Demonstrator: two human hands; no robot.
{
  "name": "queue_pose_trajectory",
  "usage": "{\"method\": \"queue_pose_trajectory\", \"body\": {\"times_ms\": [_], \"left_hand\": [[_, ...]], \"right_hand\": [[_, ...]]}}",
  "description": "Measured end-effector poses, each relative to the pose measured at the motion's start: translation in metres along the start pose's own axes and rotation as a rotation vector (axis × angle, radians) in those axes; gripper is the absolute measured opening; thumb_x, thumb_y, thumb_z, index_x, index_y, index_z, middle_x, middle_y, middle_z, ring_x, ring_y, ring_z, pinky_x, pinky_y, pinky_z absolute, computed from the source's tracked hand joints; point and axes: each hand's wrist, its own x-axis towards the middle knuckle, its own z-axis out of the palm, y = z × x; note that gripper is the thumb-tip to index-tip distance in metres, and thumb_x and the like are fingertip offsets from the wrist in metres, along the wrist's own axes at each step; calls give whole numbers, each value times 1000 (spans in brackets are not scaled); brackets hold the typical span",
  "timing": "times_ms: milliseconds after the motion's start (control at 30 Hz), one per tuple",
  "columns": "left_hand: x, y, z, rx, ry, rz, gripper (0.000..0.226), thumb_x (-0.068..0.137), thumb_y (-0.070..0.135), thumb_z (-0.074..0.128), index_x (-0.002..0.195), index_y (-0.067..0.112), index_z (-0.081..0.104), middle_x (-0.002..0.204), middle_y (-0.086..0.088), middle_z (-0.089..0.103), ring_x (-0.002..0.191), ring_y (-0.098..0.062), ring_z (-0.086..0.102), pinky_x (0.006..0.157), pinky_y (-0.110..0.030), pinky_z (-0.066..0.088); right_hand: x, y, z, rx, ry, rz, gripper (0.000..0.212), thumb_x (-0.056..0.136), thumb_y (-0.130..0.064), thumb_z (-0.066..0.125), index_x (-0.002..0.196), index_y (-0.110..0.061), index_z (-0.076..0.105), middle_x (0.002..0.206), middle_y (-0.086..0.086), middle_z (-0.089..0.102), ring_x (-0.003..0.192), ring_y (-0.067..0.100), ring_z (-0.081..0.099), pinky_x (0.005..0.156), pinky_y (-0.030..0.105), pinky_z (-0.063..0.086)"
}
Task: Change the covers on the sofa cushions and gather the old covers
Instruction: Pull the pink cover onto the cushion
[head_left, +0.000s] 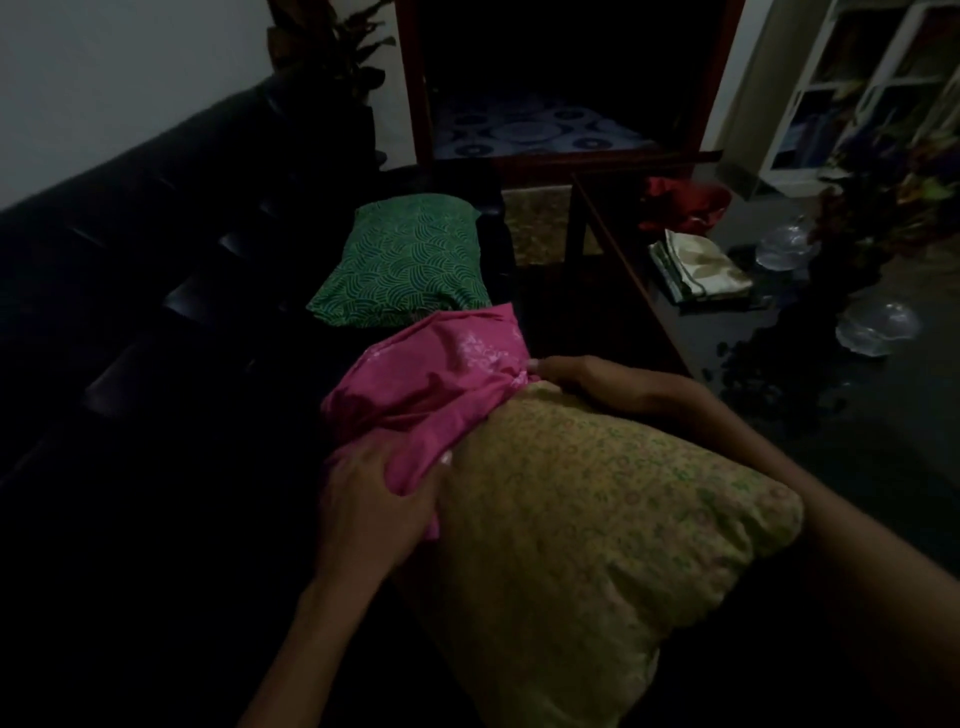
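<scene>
The yellow cushion (597, 525) lies on the dark sofa (130, 291) in front of the person, its far end inside the pink cover (436, 384), which is bunched at the mouth; whether the cover is going on or coming off cannot be told from this alone. The left hand (374, 499) grips the cover's near edge on the left side, fingers curled into the cloth; the right hand (576, 376) pinches the edge on the far right, thumb on the fabric.

To do it well, I judge both hands should keep hold of the hem at opposite sides and move it evenly along the cushion; one side running ahead will twist the cloth and jam a corner; short tugs with a shake of the filling should help.

A green cushion (410, 260) rests further along the sofa; folded cloth (701, 270) lies on the table (675, 332).
</scene>
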Motion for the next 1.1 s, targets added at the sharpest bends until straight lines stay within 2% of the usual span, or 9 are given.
{"method": "queue_pose_trajectory", "body": {"times_ms": [100,233,433,500,600,767,833,1000,1100], "left_hand": [[-14,11,26,-138,35,-209,28,92,42,66,82,17,67,84,-3,73,85,-27,69,68,-28,43],[13,39,22,-103,301,-177,13,91,7,63,97,1,72,96,-21,73,94,-39,67,72,-32,46],[68,54,-16,-69,355,-65,31,83,27,50,86,3,70,86,-20,72,87,-38,69,74,-44,53],[79,63,-33,-67,378,6,17,83,9,55,87,1,70,85,-20,72,85,-36,68,75,-40,49],[88,67,-49,20,297,122,28,77,-4,59,101,3,73,93,-22,73,90,-36,69,81,-42,52],[32,13,-19,466,-112,234,25,64,25,61,82,19,77,59,-12,64,54,-33,64,50,-34,45],[-1,-8,1,545,-104,449,31,65,36,56,80,18,77,54,-4,61,56,-24,57,54,-33,36],[8,-9,15,481,-53,493,49,71,44,68,112,18,74,69,-4,71,58,-24,66,46,-25,42],[16,-16,-3,353,-189,486,61,79,47,72,134,25,60,108,2,74,86,-17,70,69,-25,50]], "right_hand": [[-11,-9,12,-136,45,-45,73,79,-52,78,144,-29,53,132,-13,59,116,6,58,96,21,43],[-7,-10,21,16,201,-257,71,71,-5,88,135,-25,64,124,-4,71,111,8,67,96,26,53],[0,-26,40,341,408,-564,74,69,20,77,128,-23,65,126,9,70,106,20,70,84,37,59],[8,-22,47,347,472,-631,72,69,17,79,129,-20,64,128,5,65,110,7,65,87,22,54],[24,0,66,327,551,-624,63,69,0,80,125,-26,66,129,4,63,117,6,61,101,18,46],[57,80,119,336,625,-334,46,65,-11,76,101,-34,61,106,4,69,97,20,67,88,33,54],[57,98,126,279,694,-247,45,70,-9,75,103,-32,54,101,-2,66,88,10,65,84,37,54],[43,80,99,-64,638,-320,75,76,-23,73,142,-40,43,136,-2,48,121,13,52,99,34,47],[43,62,97,-372,584,-469,58,77,-22,63,133,-36,59,139,-1,49,129,20,46,103,39,44]]}}
